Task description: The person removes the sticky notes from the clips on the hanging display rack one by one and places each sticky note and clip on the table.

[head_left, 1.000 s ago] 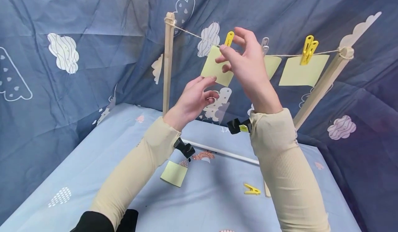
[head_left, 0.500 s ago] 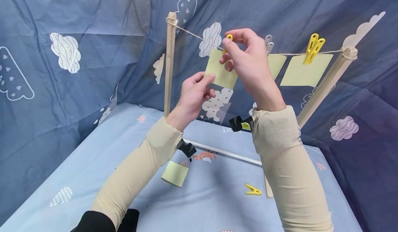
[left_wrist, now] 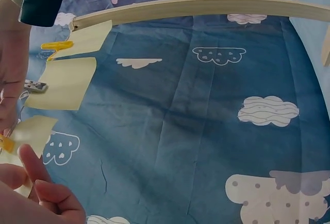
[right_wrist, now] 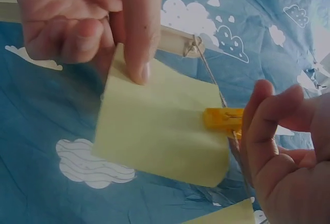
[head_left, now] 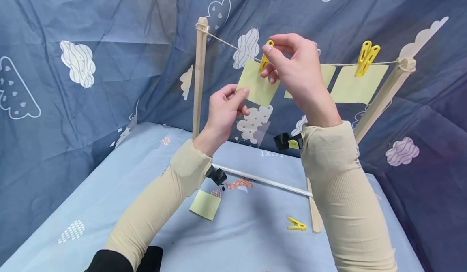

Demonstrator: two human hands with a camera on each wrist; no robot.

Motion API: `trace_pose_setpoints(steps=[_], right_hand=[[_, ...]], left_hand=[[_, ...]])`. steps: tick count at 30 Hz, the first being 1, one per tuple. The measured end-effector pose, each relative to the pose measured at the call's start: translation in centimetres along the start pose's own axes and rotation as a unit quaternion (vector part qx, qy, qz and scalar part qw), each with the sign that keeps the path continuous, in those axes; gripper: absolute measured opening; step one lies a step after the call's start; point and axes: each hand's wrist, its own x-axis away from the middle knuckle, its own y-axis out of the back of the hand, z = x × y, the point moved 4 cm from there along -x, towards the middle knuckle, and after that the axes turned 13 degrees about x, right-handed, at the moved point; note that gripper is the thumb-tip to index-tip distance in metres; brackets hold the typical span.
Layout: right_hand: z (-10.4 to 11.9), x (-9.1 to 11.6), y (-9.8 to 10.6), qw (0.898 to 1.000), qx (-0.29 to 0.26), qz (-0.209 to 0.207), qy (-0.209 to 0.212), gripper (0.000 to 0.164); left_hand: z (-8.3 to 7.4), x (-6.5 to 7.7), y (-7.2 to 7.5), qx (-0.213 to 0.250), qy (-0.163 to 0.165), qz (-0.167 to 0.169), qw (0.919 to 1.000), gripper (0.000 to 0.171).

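A pale yellow sticky note [head_left: 257, 85] is at the string [head_left: 228, 44], toward its left end. My left hand [head_left: 226, 106] pinches the note's lower left edge, thumb in front. My right hand [head_left: 299, 67] holds a yellow clothespin [head_left: 265, 57] by its handles; the clothespin's tip lies over the note's top edge. In the right wrist view the clothespin [right_wrist: 223, 119] sits across both the note [right_wrist: 160, 126] and the string. Farther right along the string hang two more notes, one [head_left: 359, 83] under a yellow clothespin [head_left: 366, 59], the other [head_left: 327, 75] partly behind my right hand.
The string runs between two wooden posts, left [head_left: 199, 77] and right [head_left: 386, 97]. On the light blue cloth lie a pad of sticky notes [head_left: 205, 205], a loose yellow clothespin [head_left: 296, 223] and a white bar [head_left: 262, 179]. A grey clothespin [left_wrist: 36, 86] grips the middle note.
My right fingers, spread beside the clothespin a second ago, have closed on its handles. My left thumb and fingers have closed on the note's edge, and the note has shifted slightly.
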Motion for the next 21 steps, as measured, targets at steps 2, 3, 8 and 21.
trace_pose_setpoints(steps=[2, 3, 8, 21], right_hand=[[0.10, 0.03, 0.16, 1.000, 0.010, 0.009, -0.004, 0.040], [0.15, 0.06, 0.22, 1.000, 0.015, 0.015, -0.007, 0.039], [0.41, 0.22, 0.35, 0.999, 0.037, 0.026, -0.013, 0.039], [0.28, 0.32, 0.22, 0.997, 0.068, -0.028, 0.004, 0.030]], left_hand=[[-0.05, 0.02, -0.06, -0.002, -0.004, 0.002, 1.0000, 0.022], [-0.09, 0.04, -0.08, -0.002, -0.006, 0.002, 1.0000, 0.022], [-0.39, 0.04, -0.11, 0.001, -0.012, 0.003, 0.9999, 0.022], [-0.64, 0.38, -0.05, -0.007, -0.006, 0.010, 0.9999, 0.024]])
